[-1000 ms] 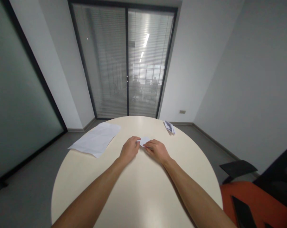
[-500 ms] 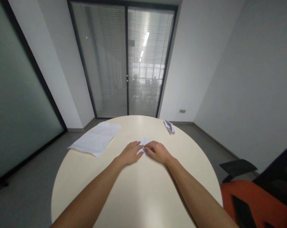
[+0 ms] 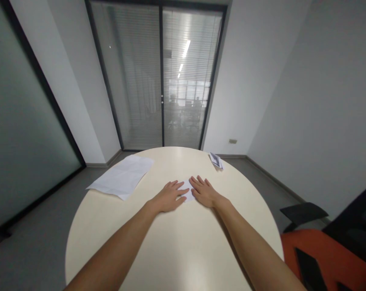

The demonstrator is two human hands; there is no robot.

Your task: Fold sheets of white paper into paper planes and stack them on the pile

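A small white piece of paper [image 3: 187, 194] lies flat near the middle of the round table [image 3: 171, 246]. Pressed on its left side is my left hand [image 3: 170, 196], fingers spread and pointing right over the paper. My right hand [image 3: 205, 192] rests palm down on the paper's right edge, its fingers stretched out and apart. Both hands partly cover the paper, so its full outline and any folds are hidden.
To the left, a large creased white sheet [image 3: 124, 176] overhangs the table edge. A folded paper [image 3: 216, 161] sits at the far right edge. An orange chair [image 3: 325, 258] with black armrests stands at the right. Beyond the table is a glass partition [image 3: 183, 121] with blinds.
My right hand has gone from a pinch at the paper to lying flat with fingers spread. My left hand has shifted slightly right, and more of the paper shows between the hands.
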